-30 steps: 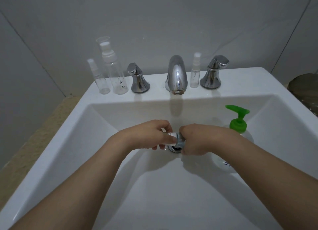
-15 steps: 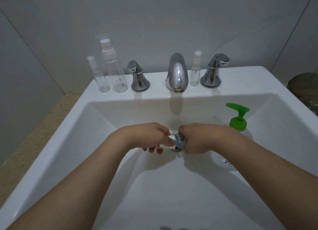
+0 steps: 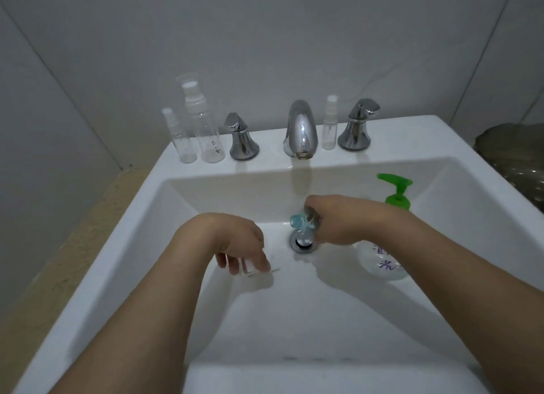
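Head view looked down into a white sink (image 3: 382, 134), where the left hand (image 3: 238, 242), at about 8 o'clock from the drain (image 3: 303, 243), curled its fingers down around a clear piece (image 3: 246, 266) just above the basin floor; what that piece was could not be told. The right hand (image 3: 341, 222), at 2 o'clock from the drain, gripped a small bottle (image 3: 311, 218) tipped on its side, its teal fitting (image 3: 296, 220) pointing toward 9 o'clock just above the drain. A pump bottle (image 3: 382, 262) with a green pump head (image 3: 396, 189) lay in the basin at 3 o'clock, partly under the right forearm, and bore purple handwritten characters too blurred to read. On the back ledge at 12 o'clock stood a chrome spout (image 3: 300, 130) between a left tap handle (image 3: 243, 140) and a right tap handle (image 3: 357, 127). A short spray bottle (image 3: 330, 125) stood between spout and right handle. At 11 o'clock a tall spray bottle (image 3: 204, 125) carried dark marks that could not be read, with a thin spray bottle (image 3: 180, 139) just beside it. Behind them rose a grey tiled wall (image 3: 265, 40); a beige speckled surface (image 3: 59, 261) ran along the sink at 9 o'clock, and a dark mottled object (image 3: 515, 152) sat at 3 o'clock. The room was dim.
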The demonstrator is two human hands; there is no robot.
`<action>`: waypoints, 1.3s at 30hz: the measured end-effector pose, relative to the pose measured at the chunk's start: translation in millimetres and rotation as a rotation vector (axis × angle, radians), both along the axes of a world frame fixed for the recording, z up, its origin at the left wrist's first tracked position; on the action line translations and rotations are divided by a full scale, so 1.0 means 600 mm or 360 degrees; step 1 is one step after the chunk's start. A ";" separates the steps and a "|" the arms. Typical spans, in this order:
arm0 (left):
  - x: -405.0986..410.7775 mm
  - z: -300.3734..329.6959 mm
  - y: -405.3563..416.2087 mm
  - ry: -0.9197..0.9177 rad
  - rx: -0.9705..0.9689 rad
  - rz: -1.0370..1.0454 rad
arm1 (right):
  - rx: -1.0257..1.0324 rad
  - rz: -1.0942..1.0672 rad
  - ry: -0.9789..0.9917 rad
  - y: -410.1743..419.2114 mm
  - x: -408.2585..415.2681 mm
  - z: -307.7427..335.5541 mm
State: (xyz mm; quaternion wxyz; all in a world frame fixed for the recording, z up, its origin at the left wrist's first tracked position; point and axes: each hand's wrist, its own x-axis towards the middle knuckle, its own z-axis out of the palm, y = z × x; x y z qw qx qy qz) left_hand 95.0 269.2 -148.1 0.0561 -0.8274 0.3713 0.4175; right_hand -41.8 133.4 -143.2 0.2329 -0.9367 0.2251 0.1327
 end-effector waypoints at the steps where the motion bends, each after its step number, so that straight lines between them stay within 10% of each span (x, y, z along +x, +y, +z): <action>1: -0.003 -0.002 0.009 -0.0076 -0.0118 0.0050 | 0.0059 -0.0054 -0.0070 -0.003 -0.010 0.006; 19: -0.238 0.196 -0.145 -0.0001 -0.1622 0.0549 | 0.1026 -0.1175 -0.1609 -0.106 -0.241 0.049; 31: -0.274 0.167 -0.374 -0.0396 -0.1176 0.0637 | 0.1883 -0.1593 -0.1981 -0.155 -0.235 0.017; 39: -0.238 0.112 -0.375 -0.0562 -0.1209 0.0769 | 0.1902 -0.1591 -0.2006 -0.163 -0.225 0.010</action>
